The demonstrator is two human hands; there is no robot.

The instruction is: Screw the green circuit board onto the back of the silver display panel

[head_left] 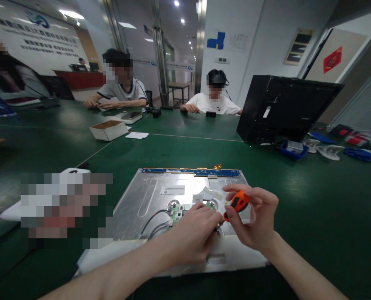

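My right hand [256, 218] grips a screwdriver [240, 201] with an orange and black handle, its shaft slanting down to the left. My left hand [197, 229] lies over a green circuit board [176, 213], its fingers curled beside the screwdriver's tip. What those fingers pinch is hidden behind the hand. Under both hands is a flat silver metal panel [130, 204], with a blue circuit strip [191, 172] along its far edge. Dark cables [155, 216] run left from the green board. A pale strip of tape [212, 193] sticks up beyond my left hand.
The panel rests on a green table [185, 148]. A black monitor [285, 108] stands at the back right, near a blue tray [294, 151]. An open white box [108, 130] is at the back left. Two people sit across the table; others are at the left.
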